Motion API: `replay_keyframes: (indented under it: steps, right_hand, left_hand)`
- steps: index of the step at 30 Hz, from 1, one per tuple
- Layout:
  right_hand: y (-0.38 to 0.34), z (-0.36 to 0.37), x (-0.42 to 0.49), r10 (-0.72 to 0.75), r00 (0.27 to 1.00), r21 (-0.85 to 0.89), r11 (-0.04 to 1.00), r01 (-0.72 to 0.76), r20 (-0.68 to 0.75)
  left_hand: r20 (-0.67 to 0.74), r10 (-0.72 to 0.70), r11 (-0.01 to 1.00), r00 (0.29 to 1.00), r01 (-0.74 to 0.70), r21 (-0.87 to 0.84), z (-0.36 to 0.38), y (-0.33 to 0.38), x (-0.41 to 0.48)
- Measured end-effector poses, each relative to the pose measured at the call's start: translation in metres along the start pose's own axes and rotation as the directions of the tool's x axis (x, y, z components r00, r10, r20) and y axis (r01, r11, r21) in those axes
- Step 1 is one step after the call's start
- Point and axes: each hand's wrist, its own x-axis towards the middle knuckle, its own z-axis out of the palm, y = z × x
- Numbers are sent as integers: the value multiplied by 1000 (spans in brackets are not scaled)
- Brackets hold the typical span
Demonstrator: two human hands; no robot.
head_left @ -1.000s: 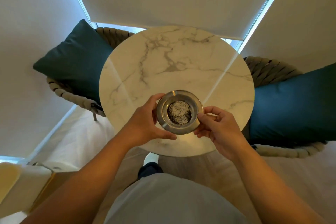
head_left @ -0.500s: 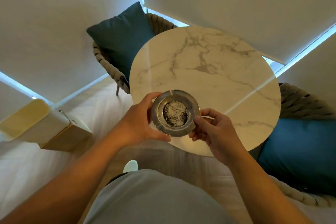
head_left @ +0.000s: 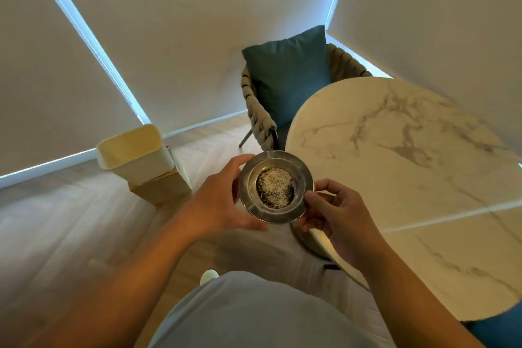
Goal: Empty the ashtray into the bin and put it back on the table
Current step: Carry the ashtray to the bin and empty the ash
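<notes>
A round metal ashtray (head_left: 251, 175) with grey and black ash in its middle is held level in both hands, off the left edge of the table and above the floor. My left hand (head_left: 217, 200) grips its left rim. My right hand (head_left: 336, 212) pinches its right rim. The round white marble table (head_left: 409, 167) lies to the right. A cream bin (head_left: 135, 150) with an open top stands on the floor to the left, against the blind.
A woven chair (head_left: 257, 110) with a teal cushion (head_left: 288, 73) stands behind the table's left side. Pale roller blinds cover the windows all around. Wooden floor stretches between me and the bin. A second teal cushion shows at the bottom right corner.
My view has swung left, so the table slid to the right and the bin came fully into view. Both hands carried the ashtray off the tabletop to its left edge.
</notes>
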Motion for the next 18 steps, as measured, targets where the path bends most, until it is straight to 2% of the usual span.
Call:
replay_keyframes:
  steps: [1, 3, 6, 12, 18]
  right_hand:
    - [1, 13, 7, 3, 1000, -25, 1000, -3, 20]
    - [14, 98, 50, 35, 994, -93, 995, -25, 106]
    - [16, 144, 69, 53, 981, -133, 991, -28, 187]
    - [22, 148, 72, 87, 980, -174, 983, -55, 180]
    - [29, 208, 100, 148, 944, -229, 970, -81, 295]
  left_hand:
    - [-13, -19, 1000, 1000, 18, -10, -11, -9, -3]
    - [-117, -81, 996, 990, 76, -50, -84, -64, -25]
    - [-179, -117, 993, 977, 110, -49, -122, -91, -40]
    - [-168, -105, 992, 980, 91, -92, -125, -89, -46]
    - [-270, -190, 975, 944, 148, -168, -160, -128, -72]
